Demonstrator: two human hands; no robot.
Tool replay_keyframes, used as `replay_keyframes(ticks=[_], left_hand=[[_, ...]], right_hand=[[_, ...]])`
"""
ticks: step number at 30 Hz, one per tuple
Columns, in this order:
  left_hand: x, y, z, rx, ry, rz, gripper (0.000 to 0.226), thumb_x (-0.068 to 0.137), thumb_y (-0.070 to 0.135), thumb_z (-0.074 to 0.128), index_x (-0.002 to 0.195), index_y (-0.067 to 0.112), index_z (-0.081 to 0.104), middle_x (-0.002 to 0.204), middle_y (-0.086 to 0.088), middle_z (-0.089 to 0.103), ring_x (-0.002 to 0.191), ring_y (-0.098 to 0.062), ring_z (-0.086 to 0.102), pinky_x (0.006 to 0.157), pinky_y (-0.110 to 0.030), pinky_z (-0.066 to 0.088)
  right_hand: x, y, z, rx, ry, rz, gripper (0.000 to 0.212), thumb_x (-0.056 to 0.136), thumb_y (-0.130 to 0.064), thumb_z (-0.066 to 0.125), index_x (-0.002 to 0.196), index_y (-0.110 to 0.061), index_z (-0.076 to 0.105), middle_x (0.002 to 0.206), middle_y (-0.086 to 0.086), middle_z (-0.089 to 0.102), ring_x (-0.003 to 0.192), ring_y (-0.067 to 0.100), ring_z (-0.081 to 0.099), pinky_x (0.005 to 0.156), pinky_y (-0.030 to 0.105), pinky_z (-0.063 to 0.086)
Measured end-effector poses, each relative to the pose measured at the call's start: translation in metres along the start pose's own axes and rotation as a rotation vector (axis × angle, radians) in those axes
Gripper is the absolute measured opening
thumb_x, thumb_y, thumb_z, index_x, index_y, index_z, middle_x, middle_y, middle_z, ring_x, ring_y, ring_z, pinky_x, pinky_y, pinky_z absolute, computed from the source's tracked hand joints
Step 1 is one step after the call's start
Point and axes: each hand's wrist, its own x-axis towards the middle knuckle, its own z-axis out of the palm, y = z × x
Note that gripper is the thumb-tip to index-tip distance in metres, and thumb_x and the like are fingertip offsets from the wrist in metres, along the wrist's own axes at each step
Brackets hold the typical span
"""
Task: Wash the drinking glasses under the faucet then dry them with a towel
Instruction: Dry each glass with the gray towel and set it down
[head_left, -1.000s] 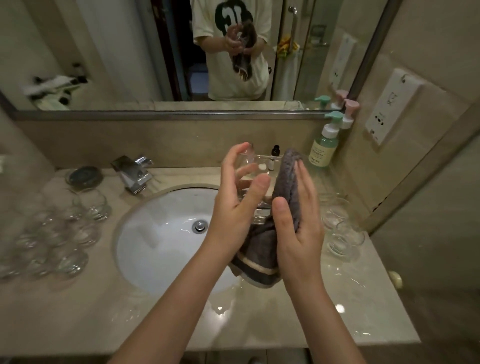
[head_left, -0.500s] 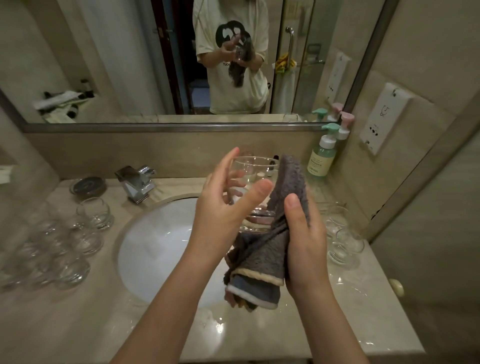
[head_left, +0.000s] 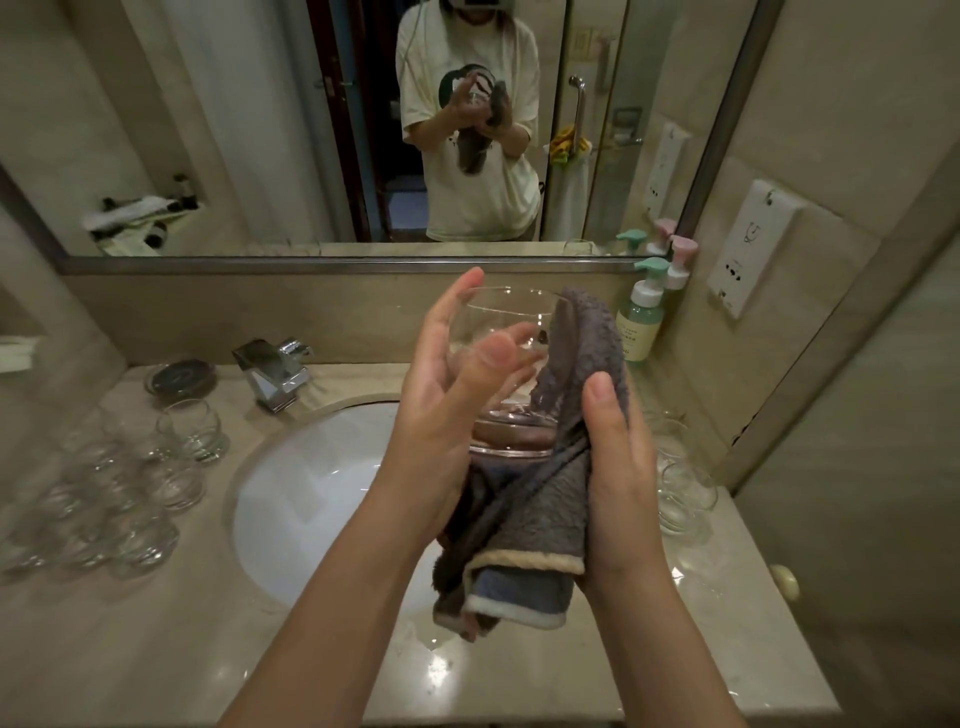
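Head view. My left hand (head_left: 441, 415) cradles a clear, round-bodied drinking glass (head_left: 511, 374) above the white oval basin (head_left: 311, 499); the fingers curve around its near side, thumb lying across the wall and index tip at the rim. My right hand (head_left: 618, 488) grips a grey plush towel with a cream-trimmed edge (head_left: 530, 525), thumb pressed on top, fingers wrapped beneath. The towel's upper end rises against the right side of the glass and reaches its rim; the lower end hangs folded below both hands. The glass is held upright, mouth up, tilted slightly toward me.

A chrome angular faucet (head_left: 272, 371) stands at the basin's back left; whether water runs I cannot tell. Left of the basin, a cluster of clear round glasses (head_left: 135, 488) stands on the beige marble counter (head_left: 156, 649), with a small dark round dish (head_left: 179, 374) behind them. Right of the basin, partly hidden by my right hand, stand more clear glasses (head_left: 683, 493). A pale green pump bottle with a teal top (head_left: 641, 317) sits at the back right corner, a pink-topped pump bottle (head_left: 680, 262) just behind it. The wall mirror (head_left: 260, 130) reflects a person in a cream T-shirt holding glass and towel at chest level. A white wall socket panel (head_left: 748, 244) is fixed on the right wall.
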Motion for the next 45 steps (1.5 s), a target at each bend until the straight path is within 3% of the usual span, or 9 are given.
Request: replay_keyframes(ticks=[4, 11, 17, 21, 27, 31, 34, 40, 45], left_hand=[[-0.004, 0.003, 0.001, 0.244, 0.109, 0.104, 0.086, 0.062, 0.08, 0.064, 0.136, 0.041, 0.043, 0.126, 0.004, 0.061, 0.116, -0.002, 0.06, 0.09, -0.016, 0.049], [-0.011, 0.009, 0.016, 0.297, 0.11, 0.221, 0.065, 0.08, 0.046, 0.061, 0.139, 0.043, 0.037, 0.127, 0.017, 0.058, 0.122, 0.008, 0.051, 0.099, -0.02, 0.046], [-0.006, 0.016, 0.01, -0.049, -0.063, 0.069, 0.082, 0.065, 0.064, 0.075, 0.136, 0.041, 0.042, 0.129, -0.004, 0.064, 0.121, -0.02, 0.061, 0.101, -0.031, 0.049], [-0.006, 0.016, 0.01, 0.268, -0.016, 0.18, 0.065, 0.079, 0.072, 0.052, 0.138, 0.051, 0.034, 0.137, 0.013, 0.051, 0.129, -0.004, 0.05, 0.11, -0.033, 0.042], [-0.015, 0.018, 0.022, 0.459, -0.018, 0.319, 0.052, 0.092, 0.052, 0.044, 0.14, 0.053, 0.024, 0.147, 0.022, 0.037, 0.133, 0.003, 0.042, 0.108, -0.021, 0.037], [-0.011, 0.025, 0.021, 0.26, -0.079, 0.237, 0.059, 0.089, 0.042, 0.062, 0.139, 0.048, 0.03, 0.144, 0.008, 0.047, 0.132, -0.001, 0.047, 0.102, -0.017, 0.043], [-0.01, 0.023, 0.02, 0.02, -0.09, 0.093, 0.056, 0.088, 0.051, 0.06, 0.139, 0.044, 0.037, 0.138, -0.001, 0.056, 0.125, -0.011, 0.057, 0.093, -0.024, 0.052], [-0.011, 0.021, 0.014, 0.437, 0.012, 0.27, 0.052, 0.089, 0.064, 0.045, 0.138, 0.046, 0.036, 0.141, 0.014, 0.044, 0.126, 0.006, 0.049, 0.099, -0.01, 0.041], [-0.017, 0.017, 0.026, 0.479, 0.024, 0.309, 0.06, 0.087, 0.051, 0.049, 0.142, 0.045, 0.025, 0.148, 0.012, 0.041, 0.132, 0.004, 0.042, 0.106, -0.015, 0.038]], right_hand=[[0.001, -0.005, -0.005, -0.071, 0.056, -0.043, 0.049, 0.078, -0.051, 0.059, 0.121, -0.027, 0.064, 0.111, -0.001, 0.07, 0.106, 0.025, 0.066, 0.09, 0.054, 0.052], [-0.001, -0.009, 0.0, -0.252, 0.011, -0.198, 0.06, 0.088, -0.046, 0.052, 0.141, -0.018, 0.049, 0.14, 0.004, 0.054, 0.133, 0.023, 0.048, 0.109, 0.053, 0.039], [-0.003, -0.017, 0.001, 0.097, 0.006, -0.023, 0.041, 0.088, -0.045, 0.062, 0.124, -0.024, 0.062, 0.12, 0.001, 0.069, 0.114, 0.022, 0.064, 0.099, 0.047, 0.05], [-0.004, -0.017, -0.004, 0.127, 0.045, 0.003, 0.024, 0.089, -0.038, 0.059, 0.109, -0.031, 0.07, 0.104, -0.005, 0.074, 0.098, 0.014, 0.07, 0.079, 0.031, 0.057], [-0.004, -0.021, -0.003, -0.04, 0.053, -0.147, 0.036, 0.081, -0.047, 0.056, 0.115, -0.041, 0.066, 0.12, -0.008, 0.068, 0.115, 0.015, 0.063, 0.099, 0.04, 0.05], [-0.004, -0.023, -0.002, 0.031, 0.05, -0.102, 0.05, 0.08, -0.048, 0.058, 0.126, -0.028, 0.061, 0.123, 0.0, 0.068, 0.116, 0.021, 0.063, 0.099, 0.049, 0.05], [-0.004, -0.022, -0.002, 0.148, 0.047, -0.051, 0.043, 0.083, -0.042, 0.062, 0.123, -0.025, 0.063, 0.121, 0.001, 0.069, 0.113, 0.022, 0.065, 0.092, 0.038, 0.055], [-0.001, -0.021, -0.008, 0.026, 0.085, -0.11, 0.033, 0.086, -0.036, 0.055, 0.117, -0.027, 0.063, 0.109, -0.01, 0.071, 0.102, 0.011, 0.067, 0.082, 0.028, 0.054], [-0.002, -0.021, -0.005, -0.107, 0.078, -0.233, 0.05, 0.085, -0.044, 0.053, 0.132, -0.026, 0.055, 0.131, -0.004, 0.063, 0.124, 0.015, 0.057, 0.105, 0.038, 0.046]])
